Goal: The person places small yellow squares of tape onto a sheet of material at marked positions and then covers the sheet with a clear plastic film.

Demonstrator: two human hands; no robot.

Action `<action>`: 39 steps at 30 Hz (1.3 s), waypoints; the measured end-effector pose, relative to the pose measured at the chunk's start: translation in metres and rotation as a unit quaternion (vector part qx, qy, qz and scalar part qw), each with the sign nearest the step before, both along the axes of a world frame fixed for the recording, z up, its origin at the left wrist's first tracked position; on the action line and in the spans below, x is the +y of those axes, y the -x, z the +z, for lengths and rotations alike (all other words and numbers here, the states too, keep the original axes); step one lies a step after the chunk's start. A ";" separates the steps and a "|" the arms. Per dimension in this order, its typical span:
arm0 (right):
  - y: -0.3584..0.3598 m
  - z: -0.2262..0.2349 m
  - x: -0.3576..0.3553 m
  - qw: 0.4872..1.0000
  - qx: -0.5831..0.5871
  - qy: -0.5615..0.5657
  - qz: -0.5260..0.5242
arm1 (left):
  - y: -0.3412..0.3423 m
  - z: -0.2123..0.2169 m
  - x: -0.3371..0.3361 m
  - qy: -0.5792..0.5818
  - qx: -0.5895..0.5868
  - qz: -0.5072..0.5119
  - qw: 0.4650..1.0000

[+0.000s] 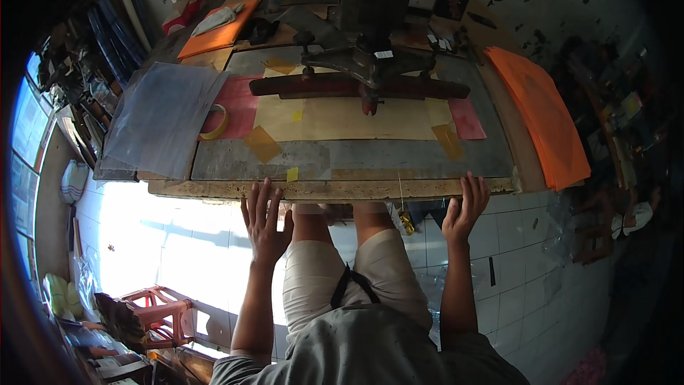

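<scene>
My left hand (266,224) rests its fingertips at the front wooden edge (328,189) of the worktable, fingers stretched out and holding nothing. Farther right along that same edge, my right hand (464,210) lies with its fingers spread, also bare. Beyond them is a grey metal bed (385,160), carrying a long cream sheet (342,121) with pink ends. Tan tape pieces (263,144) and small yellow bits lie on and around the sheet. Over its far side spans a dark metal press-like frame (370,64) with a red-brown bar (313,87).
Clear plastic sheets (160,117) and a yellow tape roll (214,122) lie at the left. Orange sheets are stacked at the right (538,117) and at the back left (221,30). A red plastic stool (160,314) stands on the tiled floor behind me, left.
</scene>
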State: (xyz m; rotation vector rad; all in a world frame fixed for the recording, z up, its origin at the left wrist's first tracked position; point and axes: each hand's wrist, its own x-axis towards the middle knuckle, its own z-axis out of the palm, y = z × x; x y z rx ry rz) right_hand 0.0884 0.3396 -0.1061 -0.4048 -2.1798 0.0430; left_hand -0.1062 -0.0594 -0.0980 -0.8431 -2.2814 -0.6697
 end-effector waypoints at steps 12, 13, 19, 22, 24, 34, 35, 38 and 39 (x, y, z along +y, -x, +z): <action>0.027 -0.015 -0.007 0.992 0.124 -0.017 -0.001 | 0.019 -0.053 0.034 -0.109 0.107 0.050 0.987; 0.026 -0.016 -0.007 0.993 0.117 -0.018 -0.005 | 0.017 -0.049 0.031 -0.099 0.101 0.049 0.989; 0.027 -0.018 -0.006 0.994 0.112 -0.011 0.001 | 0.014 -0.049 0.026 -0.083 0.084 0.061 0.991; 0.028 -0.019 -0.008 0.994 0.114 -0.003 -0.001 | 0.015 -0.051 0.029 -0.100 0.092 0.060 0.989; 0.028 -0.018 -0.009 0.994 0.110 -0.007 -0.015 | 0.018 -0.054 0.029 -0.094 0.103 0.061 0.988; 0.030 -0.015 -0.011 0.993 0.111 -0.020 -0.028 | 0.021 -0.061 0.027 -0.076 0.111 0.062 0.989; 0.030 -0.014 -0.012 0.993 0.112 -0.018 -0.028 | 0.021 -0.061 0.026 -0.075 0.111 0.063 0.989; 0.030 -0.015 -0.013 0.993 0.113 -0.016 -0.032 | 0.022 -0.064 0.027 -0.076 0.113 0.065 0.989; 0.030 -0.015 -0.013 0.993 0.114 -0.016 -0.034 | 0.023 -0.064 0.027 -0.075 0.116 0.067 0.988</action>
